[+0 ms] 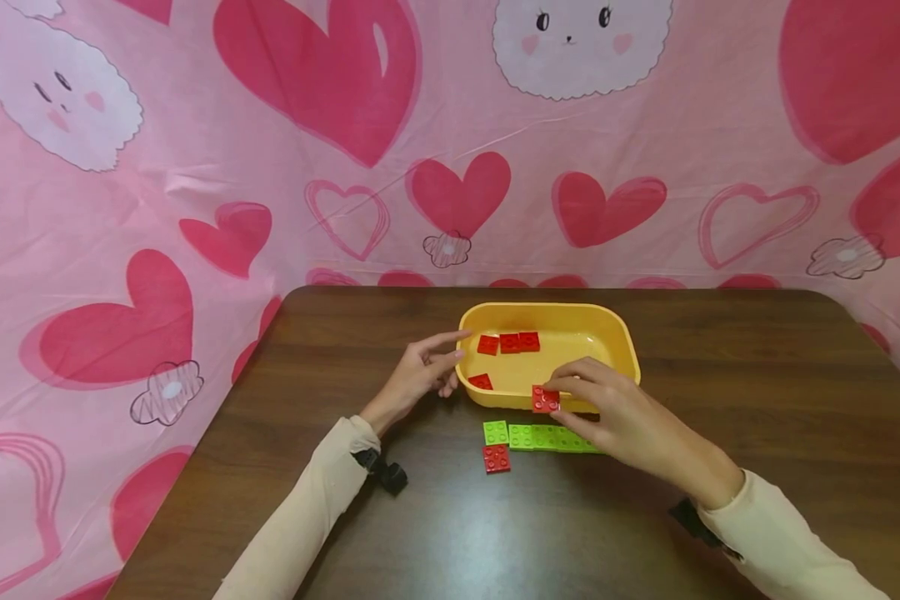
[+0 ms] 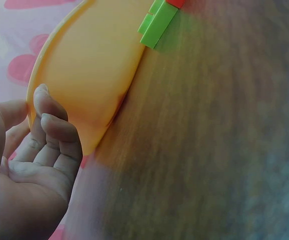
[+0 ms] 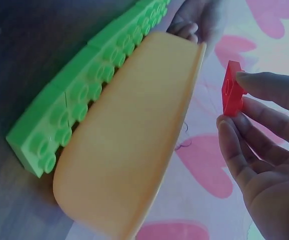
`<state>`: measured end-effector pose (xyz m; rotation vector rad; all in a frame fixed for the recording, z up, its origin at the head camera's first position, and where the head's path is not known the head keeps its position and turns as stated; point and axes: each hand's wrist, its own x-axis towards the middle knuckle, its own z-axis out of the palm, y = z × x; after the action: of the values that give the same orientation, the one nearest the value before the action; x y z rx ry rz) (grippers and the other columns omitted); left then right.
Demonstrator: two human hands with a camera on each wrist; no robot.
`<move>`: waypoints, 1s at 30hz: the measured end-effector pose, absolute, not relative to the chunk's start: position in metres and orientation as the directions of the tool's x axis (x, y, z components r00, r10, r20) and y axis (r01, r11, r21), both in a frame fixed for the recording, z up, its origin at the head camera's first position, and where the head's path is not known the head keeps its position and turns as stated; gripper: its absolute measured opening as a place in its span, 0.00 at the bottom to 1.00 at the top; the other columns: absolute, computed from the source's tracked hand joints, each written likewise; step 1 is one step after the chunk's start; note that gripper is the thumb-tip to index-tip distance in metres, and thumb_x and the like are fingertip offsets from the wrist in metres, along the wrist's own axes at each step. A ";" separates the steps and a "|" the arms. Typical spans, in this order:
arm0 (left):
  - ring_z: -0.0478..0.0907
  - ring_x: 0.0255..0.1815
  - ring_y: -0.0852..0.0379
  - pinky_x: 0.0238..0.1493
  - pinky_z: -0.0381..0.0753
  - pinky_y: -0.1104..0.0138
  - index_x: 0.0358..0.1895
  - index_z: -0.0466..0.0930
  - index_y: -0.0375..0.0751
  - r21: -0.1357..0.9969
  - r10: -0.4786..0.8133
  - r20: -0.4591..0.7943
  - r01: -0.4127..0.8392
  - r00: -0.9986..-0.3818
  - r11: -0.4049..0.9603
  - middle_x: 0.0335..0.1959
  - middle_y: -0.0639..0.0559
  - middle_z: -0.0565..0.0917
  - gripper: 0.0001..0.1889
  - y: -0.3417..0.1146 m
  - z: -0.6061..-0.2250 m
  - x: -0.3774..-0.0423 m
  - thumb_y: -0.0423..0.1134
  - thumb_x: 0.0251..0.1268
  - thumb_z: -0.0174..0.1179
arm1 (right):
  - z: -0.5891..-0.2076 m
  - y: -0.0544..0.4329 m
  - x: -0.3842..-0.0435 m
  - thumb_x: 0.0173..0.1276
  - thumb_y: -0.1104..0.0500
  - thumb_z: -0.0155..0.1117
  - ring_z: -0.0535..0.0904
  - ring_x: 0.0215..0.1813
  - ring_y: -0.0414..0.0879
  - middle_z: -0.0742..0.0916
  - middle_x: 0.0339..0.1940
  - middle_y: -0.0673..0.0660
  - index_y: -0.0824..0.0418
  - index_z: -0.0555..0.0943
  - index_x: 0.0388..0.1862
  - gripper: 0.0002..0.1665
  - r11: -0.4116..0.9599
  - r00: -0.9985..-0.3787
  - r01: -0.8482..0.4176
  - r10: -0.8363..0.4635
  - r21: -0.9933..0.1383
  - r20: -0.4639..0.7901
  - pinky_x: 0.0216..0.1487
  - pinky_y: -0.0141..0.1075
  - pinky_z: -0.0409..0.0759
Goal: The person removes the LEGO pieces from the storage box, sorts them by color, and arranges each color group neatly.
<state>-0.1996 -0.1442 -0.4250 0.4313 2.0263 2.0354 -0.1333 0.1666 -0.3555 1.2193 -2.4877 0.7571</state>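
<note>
My right hand (image 1: 607, 408) pinches a red toy building brick (image 1: 546, 399) between thumb and fingers, above the near rim of a yellow tub (image 1: 622, 333). The same brick (image 3: 232, 89) shows side-on in the right wrist view. My left hand (image 1: 418, 372) holds the tub's left rim with thumb and index finger, its other fingers curled below. Inside the tub lie several red bricks (image 1: 510, 343). In front of it runs a row of green bricks (image 1: 543, 437), its right end hidden behind my right hand. Another red brick (image 1: 497, 458) lies just before the row's left end.
Tub and bricks stand on a dark wooden table (image 1: 450, 533). A pink cloth (image 1: 450, 125) with hearts hangs behind the table and along its left side. Each wrist wears a black strap (image 1: 381, 471).
</note>
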 end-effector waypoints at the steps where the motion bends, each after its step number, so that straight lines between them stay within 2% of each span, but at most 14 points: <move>1: 0.73 0.18 0.57 0.21 0.76 0.70 0.69 0.72 0.38 0.999 0.370 0.040 0.038 -0.928 -0.012 0.20 0.48 0.79 0.23 -0.144 -0.425 -0.200 0.38 0.74 0.58 | -0.357 0.166 -0.132 0.52 0.61 0.82 0.79 0.48 0.42 0.84 0.46 0.49 0.59 0.86 0.48 0.23 0.501 -0.602 -0.799 -0.657 -0.333 0.454 0.47 0.39 0.85; 10: 0.73 0.18 0.57 0.21 0.76 0.70 0.69 0.72 0.38 0.999 0.370 0.034 0.038 -0.929 0.005 0.20 0.47 0.79 0.23 -0.144 -0.424 -0.200 0.39 0.74 0.58 | -0.372 0.158 -0.117 0.46 0.63 0.83 0.77 0.48 0.41 0.83 0.45 0.48 0.59 0.86 0.47 0.26 0.442 -0.534 -0.845 -0.700 -0.300 0.473 0.46 0.37 0.84; 18: 0.73 0.18 0.57 0.21 0.76 0.70 0.70 0.71 0.37 0.999 0.371 0.047 0.050 -0.927 -0.001 0.20 0.48 0.80 0.24 -0.145 -0.425 -0.199 0.38 0.74 0.58 | -0.384 0.149 -0.109 0.54 0.61 0.79 0.77 0.47 0.38 0.82 0.44 0.47 0.57 0.86 0.44 0.17 0.479 -0.589 -0.798 -0.748 -0.366 0.305 0.47 0.36 0.83; 30: 0.73 0.18 0.57 0.21 0.76 0.70 0.70 0.71 0.39 0.999 0.371 0.047 0.053 -0.927 0.006 0.20 0.48 0.80 0.24 -0.146 -0.425 -0.200 0.40 0.75 0.58 | -0.392 0.136 -0.103 0.56 0.59 0.78 0.75 0.45 0.41 0.82 0.42 0.49 0.58 0.86 0.42 0.15 0.508 -0.573 -0.808 -0.797 -0.298 0.193 0.45 0.34 0.81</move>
<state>-0.1996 -0.1457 -0.4255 0.4439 2.0505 2.0166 -0.1031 0.1359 -0.3924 1.4369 -2.7012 0.5599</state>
